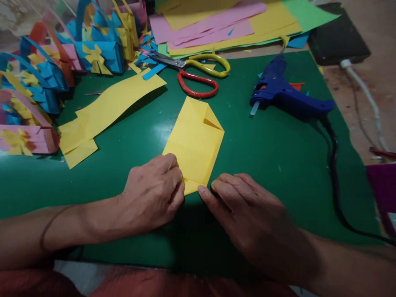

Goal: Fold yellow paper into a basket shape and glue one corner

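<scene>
A folded sheet of yellow paper [194, 140] lies on the green mat [123, 177] in front of me, with creased flaps at its far right corner and near edge. My left hand [154, 189] is closed on the paper's near left edge, its fingertips hidden behind the knuckles. At the near right corner, my right hand [244, 206] touches the paper with the thumb, its fingers curled; whether it pinches the edge I cannot tell. Scissors [198, 74] with one yellow and one red handle lie beyond the paper. A cut yellow paper strip [108, 111] rests to the left.
Several small paper baskets [102, 53] with bows stand at the left. A blue glue gun [287, 90] lies at the right, its black cord [334, 165] running toward me. Coloured sheets [216, 24] are stacked at the back, near a dark phone-like device [337, 37] with a white cable.
</scene>
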`<state>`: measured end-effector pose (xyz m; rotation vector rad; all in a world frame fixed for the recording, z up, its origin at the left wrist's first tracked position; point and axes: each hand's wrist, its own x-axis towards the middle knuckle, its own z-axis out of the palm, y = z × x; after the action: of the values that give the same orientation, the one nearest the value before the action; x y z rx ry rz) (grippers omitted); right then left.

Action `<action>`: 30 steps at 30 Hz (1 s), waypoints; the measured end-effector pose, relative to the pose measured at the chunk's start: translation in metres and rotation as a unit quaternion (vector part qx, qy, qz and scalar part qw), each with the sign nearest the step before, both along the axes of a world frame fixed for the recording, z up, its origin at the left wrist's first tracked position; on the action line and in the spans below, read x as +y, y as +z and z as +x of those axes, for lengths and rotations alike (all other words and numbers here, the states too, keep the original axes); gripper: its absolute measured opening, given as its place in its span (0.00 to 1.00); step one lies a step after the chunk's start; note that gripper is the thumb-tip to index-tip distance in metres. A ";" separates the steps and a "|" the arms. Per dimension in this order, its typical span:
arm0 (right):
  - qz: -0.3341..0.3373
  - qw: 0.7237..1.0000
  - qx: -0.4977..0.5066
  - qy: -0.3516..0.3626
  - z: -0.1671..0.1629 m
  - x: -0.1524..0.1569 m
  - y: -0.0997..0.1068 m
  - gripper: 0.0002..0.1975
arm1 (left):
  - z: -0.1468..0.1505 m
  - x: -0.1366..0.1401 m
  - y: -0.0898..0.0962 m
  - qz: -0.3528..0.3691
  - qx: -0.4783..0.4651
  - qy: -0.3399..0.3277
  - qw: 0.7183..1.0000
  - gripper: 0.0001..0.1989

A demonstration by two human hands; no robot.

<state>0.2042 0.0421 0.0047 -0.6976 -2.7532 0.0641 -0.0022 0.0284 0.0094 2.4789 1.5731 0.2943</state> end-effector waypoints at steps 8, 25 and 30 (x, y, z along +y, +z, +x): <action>0.009 1.000 0.013 0.001 -0.002 0.001 0.000 0.18 | -0.006 0.000 -0.003 0.026 -0.015 0.011 1.000 0.11; 0.061 0.997 -0.051 -0.018 -0.009 -0.002 0.006 0.19 | -0.018 -0.001 0.007 0.048 0.011 -0.240 0.969 0.13; 0.082 0.994 -0.064 -0.028 -0.011 -0.004 0.004 0.18 | -0.013 -0.012 0.011 0.042 0.089 -0.250 0.963 0.19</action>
<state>0.1935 0.0380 0.0092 -0.7562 -2.8167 -0.2248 -0.0155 0.0166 0.0205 2.9251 0.9409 0.0593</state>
